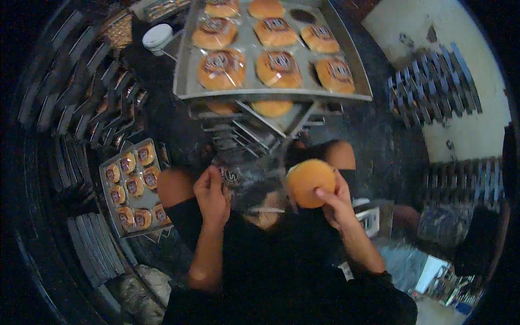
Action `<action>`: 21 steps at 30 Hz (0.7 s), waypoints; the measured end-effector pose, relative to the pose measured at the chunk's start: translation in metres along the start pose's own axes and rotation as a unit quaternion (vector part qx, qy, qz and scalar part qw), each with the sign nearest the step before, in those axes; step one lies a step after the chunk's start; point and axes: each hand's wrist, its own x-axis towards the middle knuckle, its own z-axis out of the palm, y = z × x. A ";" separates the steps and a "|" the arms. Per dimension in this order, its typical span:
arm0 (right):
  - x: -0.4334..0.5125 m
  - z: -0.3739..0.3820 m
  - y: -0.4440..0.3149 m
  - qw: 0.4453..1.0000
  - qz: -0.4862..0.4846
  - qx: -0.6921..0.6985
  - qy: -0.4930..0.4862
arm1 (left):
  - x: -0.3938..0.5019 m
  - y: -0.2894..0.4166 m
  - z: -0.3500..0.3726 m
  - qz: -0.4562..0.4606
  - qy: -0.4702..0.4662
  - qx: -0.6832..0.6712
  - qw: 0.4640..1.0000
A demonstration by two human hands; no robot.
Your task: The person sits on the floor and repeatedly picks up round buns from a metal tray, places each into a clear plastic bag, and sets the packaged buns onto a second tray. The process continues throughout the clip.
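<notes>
My right hand (337, 199) grips a round golden bun (312, 183), thumb on its face. In my left hand (213, 193) is a clear plastic bag (235, 176) with printing on it, pinched between thumb and fingers. Bun and bag are apart, above my lap. Beyond my hands, a metal baking tray (272, 94) bears several buns in clear printed bags, such as the wrapped bun (221, 69) at its near left. A round dark gap shows in its far right row, where the tray's surface is bare.
Under the near tray, more trays (284, 126) are stacked crosswise. To the left stands another tray (118, 231) of wrapped buns, beside tall stacks of trays (81, 81). A white lidded bucket (157, 37) stands at the back left. More tray stacks (434, 85) line the right wall.
</notes>
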 end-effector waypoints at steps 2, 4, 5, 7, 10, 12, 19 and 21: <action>-0.032 0.003 0.002 0.981 -0.042 0.191 0.002 | -0.014 -0.010 0.003 0.075 -0.019 0.106 0.991; -0.046 -0.014 0.006 0.998 0.005 0.049 -0.038 | -0.031 -0.012 0.016 0.119 -0.062 0.208 0.969; -0.052 -0.022 0.007 0.998 0.031 -0.022 -0.059 | -0.043 -0.011 0.023 0.113 -0.088 0.248 0.958; -0.066 -0.021 -0.002 0.985 0.108 0.123 -0.049 | -0.054 -0.007 0.031 0.117 -0.136 0.293 0.939; -0.092 -0.024 -0.006 0.987 0.064 0.146 -0.025 | -0.062 -0.007 0.042 0.132 -0.181 0.299 0.928; -0.103 -0.023 -0.003 0.998 -0.068 -0.018 0.005 | -0.064 -0.012 0.052 0.151 -0.192 0.291 0.925; -0.120 0.031 -0.044 0.726 -0.453 -0.515 -0.038 | -0.129 0.010 0.111 -0.020 -0.394 -0.218 0.892; -0.120 0.039 -0.039 0.743 -0.468 -0.476 -0.045 | -0.137 0.022 0.120 0.020 -0.372 -0.224 0.901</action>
